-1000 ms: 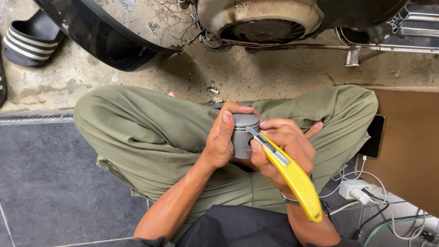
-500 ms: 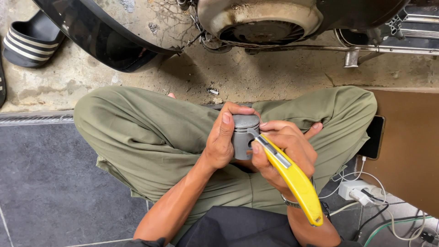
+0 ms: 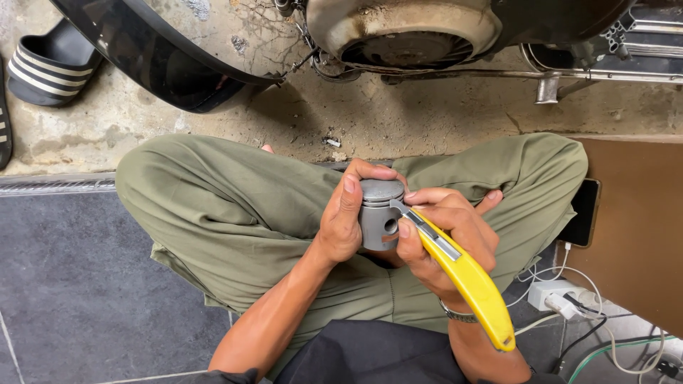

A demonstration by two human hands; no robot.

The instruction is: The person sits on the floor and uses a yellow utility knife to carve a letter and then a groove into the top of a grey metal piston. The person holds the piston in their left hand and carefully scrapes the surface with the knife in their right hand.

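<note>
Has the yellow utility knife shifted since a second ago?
No. The yellow utility knife keeps its blade tip on the grey piston, in the same spot relative to the phone.

Looked like a home garage/repair spot: rough concrete floor (image 3: 427,121), scooter engine underside (image 3: 405,32) w/ black fender (image 3: 153,60), sandal (image 3: 50,67) nearby.

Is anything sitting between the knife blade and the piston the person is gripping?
Nothing visible does. The left hand wraps the grey piston from its left side, and the right hand holds the yellow utility knife with its blade tip right at the piston's upper edge, no finger or other object between them.
</note>
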